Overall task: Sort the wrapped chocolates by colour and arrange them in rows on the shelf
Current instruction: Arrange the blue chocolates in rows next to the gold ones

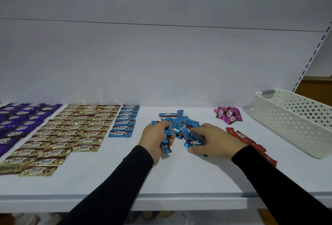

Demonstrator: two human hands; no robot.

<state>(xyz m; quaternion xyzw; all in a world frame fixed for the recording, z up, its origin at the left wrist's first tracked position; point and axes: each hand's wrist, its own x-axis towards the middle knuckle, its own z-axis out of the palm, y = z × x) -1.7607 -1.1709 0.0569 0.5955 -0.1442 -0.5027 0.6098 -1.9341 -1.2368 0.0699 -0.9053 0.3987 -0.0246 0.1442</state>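
Gripping is being done by both hands on the white shelf [179, 174]: blue chocolates [166, 143] are being held in the curled fingers of the left hand [154, 139], and another blue chocolate [195, 141] is being pinched by the right hand [213, 141]. A loose blue pile [179, 120] is lying just beyond. Gold rows [71, 131], a blue row [125, 120], purple rows [21, 118], pink chocolates [228, 114], red chocolates [251, 142] and a white basket [294, 118] are being kept farther out.
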